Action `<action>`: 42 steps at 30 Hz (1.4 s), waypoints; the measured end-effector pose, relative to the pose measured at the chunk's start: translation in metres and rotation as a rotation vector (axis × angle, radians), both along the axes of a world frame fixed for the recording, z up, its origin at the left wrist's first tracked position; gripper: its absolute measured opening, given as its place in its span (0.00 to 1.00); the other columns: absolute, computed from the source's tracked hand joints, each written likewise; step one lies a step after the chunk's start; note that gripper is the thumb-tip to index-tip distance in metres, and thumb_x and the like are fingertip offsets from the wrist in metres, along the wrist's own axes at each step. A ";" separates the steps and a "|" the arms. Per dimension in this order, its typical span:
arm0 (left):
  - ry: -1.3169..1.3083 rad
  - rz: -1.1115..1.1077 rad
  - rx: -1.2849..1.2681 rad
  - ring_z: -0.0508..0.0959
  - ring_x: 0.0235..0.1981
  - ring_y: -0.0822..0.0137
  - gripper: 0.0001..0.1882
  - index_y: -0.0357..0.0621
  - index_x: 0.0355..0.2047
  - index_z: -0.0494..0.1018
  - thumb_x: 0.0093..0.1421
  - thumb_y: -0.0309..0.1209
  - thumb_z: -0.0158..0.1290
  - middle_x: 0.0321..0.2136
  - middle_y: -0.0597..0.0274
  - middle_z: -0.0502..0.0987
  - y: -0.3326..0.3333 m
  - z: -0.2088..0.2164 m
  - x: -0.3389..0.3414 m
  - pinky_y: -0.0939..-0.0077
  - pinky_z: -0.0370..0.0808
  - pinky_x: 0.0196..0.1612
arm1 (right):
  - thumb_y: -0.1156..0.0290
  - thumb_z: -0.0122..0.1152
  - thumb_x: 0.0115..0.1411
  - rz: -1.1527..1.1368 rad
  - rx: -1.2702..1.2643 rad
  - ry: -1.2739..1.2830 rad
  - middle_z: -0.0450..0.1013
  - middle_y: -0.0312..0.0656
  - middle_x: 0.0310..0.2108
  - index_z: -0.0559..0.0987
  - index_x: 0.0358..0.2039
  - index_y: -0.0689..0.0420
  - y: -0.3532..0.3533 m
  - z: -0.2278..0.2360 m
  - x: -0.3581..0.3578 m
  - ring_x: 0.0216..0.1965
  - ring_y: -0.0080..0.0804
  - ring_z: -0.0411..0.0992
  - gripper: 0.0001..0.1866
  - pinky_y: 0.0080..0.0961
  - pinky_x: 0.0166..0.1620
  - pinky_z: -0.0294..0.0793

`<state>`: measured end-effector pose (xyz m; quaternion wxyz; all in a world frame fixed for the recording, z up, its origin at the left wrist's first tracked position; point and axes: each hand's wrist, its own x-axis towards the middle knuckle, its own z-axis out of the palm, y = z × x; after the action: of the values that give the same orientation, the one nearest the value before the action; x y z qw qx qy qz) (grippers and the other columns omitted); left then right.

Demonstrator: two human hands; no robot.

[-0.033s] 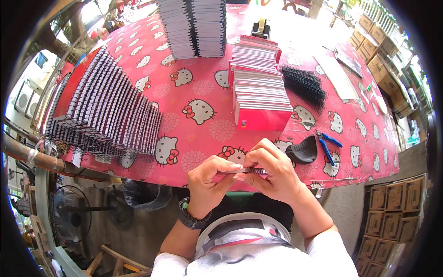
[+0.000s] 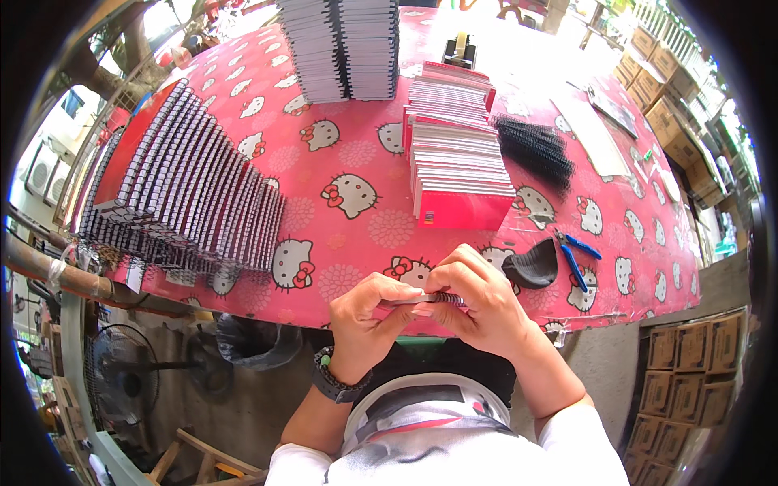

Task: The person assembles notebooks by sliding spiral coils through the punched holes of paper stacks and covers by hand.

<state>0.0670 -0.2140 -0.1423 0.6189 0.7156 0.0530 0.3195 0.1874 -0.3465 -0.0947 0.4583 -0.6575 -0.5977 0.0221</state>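
Note:
Just over the table's near edge, both my hands pinch a small spiral notebook (image 2: 421, 300) seen edge-on. My left hand (image 2: 365, 312), with a dark watch and beads at its wrist, is closed on the notebook's left end. At its right end, where a dark coil (image 2: 450, 298) shows, my right hand (image 2: 482, 304) closes thumb and fingers round the binding. Fingers hide most of the notebook. Beyond my right hand lie a black rounded, ridged object (image 2: 532, 265) and blue-handled pliers (image 2: 572, 270).
Pink-covered booklets (image 2: 462, 210) stand in a long row ahead, beside a pile of black coils (image 2: 539, 158). Bound notebooks (image 2: 190, 182) fill the left side; tall notebook stacks (image 2: 312, 53) stand at the back. A tape dispenser (image 2: 459, 53) sits far off; cartons (image 2: 689, 356) are at right.

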 end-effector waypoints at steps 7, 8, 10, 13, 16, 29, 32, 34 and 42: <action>0.034 0.276 -0.147 0.75 0.31 0.77 0.11 0.39 0.36 0.70 0.55 0.24 0.60 0.30 0.64 0.75 0.019 -0.023 0.001 0.82 0.75 0.31 | 0.73 0.67 0.46 -0.016 -0.037 -0.063 0.70 0.45 0.42 0.71 0.45 0.60 0.027 0.000 0.011 0.42 0.45 0.69 0.25 0.39 0.45 0.69; 0.038 0.396 -0.175 0.74 0.32 0.78 0.13 0.39 0.38 0.69 0.55 0.25 0.60 0.31 0.64 0.74 0.026 -0.026 -0.001 0.82 0.74 0.32 | 0.73 0.67 0.46 -0.058 0.012 -0.048 0.71 0.45 0.43 0.70 0.49 0.59 0.031 -0.003 0.025 0.44 0.46 0.68 0.28 0.41 0.48 0.67; -0.072 0.568 -0.344 0.72 0.32 0.76 0.17 0.39 0.46 0.65 0.58 0.24 0.56 0.35 0.63 0.70 0.045 -0.028 0.001 0.81 0.73 0.35 | 0.70 0.67 0.47 -0.320 -0.036 -0.300 0.72 0.42 0.39 0.75 0.45 0.56 0.027 -0.015 0.063 0.45 0.42 0.68 0.22 0.37 0.47 0.66; 0.133 0.700 -0.090 0.73 0.36 0.71 0.25 0.38 0.54 0.61 0.57 0.21 0.54 0.43 0.56 0.68 0.076 -0.068 -0.012 0.79 0.74 0.38 | 0.71 0.65 0.48 -0.469 -0.153 -0.496 0.72 0.38 0.38 0.77 0.39 0.54 0.020 -0.029 0.097 0.43 0.39 0.68 0.15 0.37 0.46 0.65; 0.406 0.859 0.538 0.70 0.50 0.53 0.31 0.39 0.55 0.62 0.50 0.22 0.59 0.53 0.45 0.65 0.083 -0.068 -0.021 0.60 0.71 0.48 | 0.74 0.64 0.47 -0.465 -0.121 -0.562 0.71 0.40 0.35 0.77 0.38 0.54 0.023 -0.044 0.110 0.41 0.40 0.68 0.15 0.37 0.44 0.66; 0.057 0.444 0.506 0.65 0.53 0.51 0.19 0.45 0.44 0.70 0.50 0.26 0.58 0.51 0.54 0.66 0.023 -0.033 0.029 0.57 0.63 0.56 | 0.80 0.61 0.48 -0.387 -0.024 -0.474 0.70 0.44 0.30 0.75 0.31 0.61 0.023 -0.049 0.115 0.35 0.42 0.69 0.08 0.35 0.40 0.69; 0.038 0.385 0.490 0.64 0.53 0.50 0.20 0.45 0.45 0.69 0.50 0.25 0.57 0.52 0.54 0.66 0.018 -0.026 0.038 0.57 0.63 0.56 | 0.81 0.62 0.48 -0.375 -0.009 -0.408 0.70 0.43 0.30 0.74 0.29 0.60 0.024 -0.050 0.117 0.34 0.41 0.68 0.08 0.34 0.39 0.69; 0.035 0.343 0.452 0.63 0.55 0.50 0.21 0.46 0.46 0.68 0.50 0.25 0.57 0.54 0.54 0.65 0.016 -0.021 0.045 0.57 0.63 0.57 | 0.81 0.62 0.48 -0.399 0.001 -0.336 0.71 0.43 0.30 0.74 0.29 0.60 0.022 -0.047 0.117 0.32 0.41 0.69 0.07 0.33 0.37 0.69; 0.156 -0.111 -0.007 0.75 0.48 0.67 0.15 0.41 0.44 0.69 0.56 0.27 0.57 0.46 0.53 0.74 0.023 -0.038 0.027 0.63 0.70 0.52 | 0.81 0.65 0.43 -0.196 -0.105 -0.258 0.73 0.42 0.27 0.77 0.29 0.58 0.011 -0.023 0.029 0.32 0.39 0.71 0.11 0.32 0.36 0.71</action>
<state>0.0937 -0.1908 -0.1808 0.6322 0.7379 0.0627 0.2278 0.2165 -0.3355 -0.1179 0.3427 -0.7329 -0.5827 -0.0761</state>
